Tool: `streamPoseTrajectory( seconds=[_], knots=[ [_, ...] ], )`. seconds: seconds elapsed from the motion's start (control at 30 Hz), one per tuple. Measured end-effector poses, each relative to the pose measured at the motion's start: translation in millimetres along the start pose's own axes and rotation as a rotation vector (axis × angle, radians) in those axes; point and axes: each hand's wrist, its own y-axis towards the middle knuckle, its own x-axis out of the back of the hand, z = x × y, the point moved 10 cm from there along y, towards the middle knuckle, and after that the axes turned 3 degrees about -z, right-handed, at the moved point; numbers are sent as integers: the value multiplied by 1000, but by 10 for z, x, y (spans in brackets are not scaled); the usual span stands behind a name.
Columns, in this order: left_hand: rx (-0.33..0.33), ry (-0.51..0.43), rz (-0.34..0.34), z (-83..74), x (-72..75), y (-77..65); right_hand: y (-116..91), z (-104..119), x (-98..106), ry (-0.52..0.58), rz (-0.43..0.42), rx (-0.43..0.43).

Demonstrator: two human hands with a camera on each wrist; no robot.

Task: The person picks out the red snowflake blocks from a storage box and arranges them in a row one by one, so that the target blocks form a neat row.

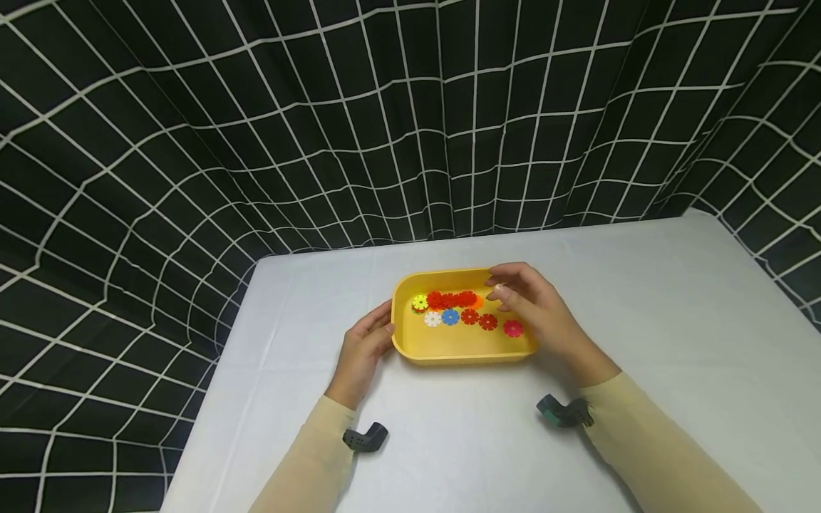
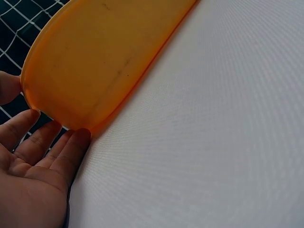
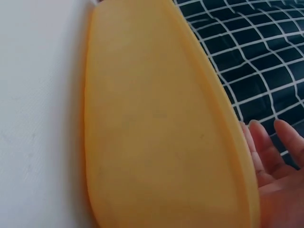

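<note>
Nearest, the left sleeve [image 1: 301, 459] and the right sleeve [image 1: 661, 445] are slanting in over the white-covered tabletop [image 1: 449, 442], with a dark wrist-camera mount [image 1: 365, 438] jutting inward from the left one and another dark mount [image 1: 566, 412] from the right one.

Just beyond, the yellow plastic tray [image 1: 449, 347] is sitting between the hands, its long axis running left to right across the person's front. The left hand [image 1: 361, 354] is grasping its left short end, thumb at the rim and fingertips bearing on the outer wall. The right hand [image 1: 548, 313] is hovering over the right end, its loosely bent fingers reaching inward past the rim; nothing is visibly showing in its grasp, though whether it is touching the tray I cannot tell.

Inside, a pinkish-red notched disc [image 1: 513, 328] is lying closest to the right hand. Leftward along the nearer row are lying two red discs [image 1: 479, 319], a blue disc [image 1: 450, 317] and a white disc [image 1: 432, 318]. Behind them, overlapping red discs [image 1: 449, 301] are running between an orange piece [image 1: 477, 302] and a yellow-green disc [image 1: 420, 302], which is lying nearer the left hand.

Bare tray floor is showing along the near wall. The tabletop is leaving more room rightward than leftward, its far edge running just behind the tray, where a black white-gridded cloth [image 1: 410, 128] is hanging.
</note>
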Motion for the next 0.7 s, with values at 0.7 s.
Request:
streamPoseTrajectory(
  seconds=[0.7],
  knots=[
    [-4,11,3,2,-3,-3,173,-217,-148,-54,41,-243]
  ],
)
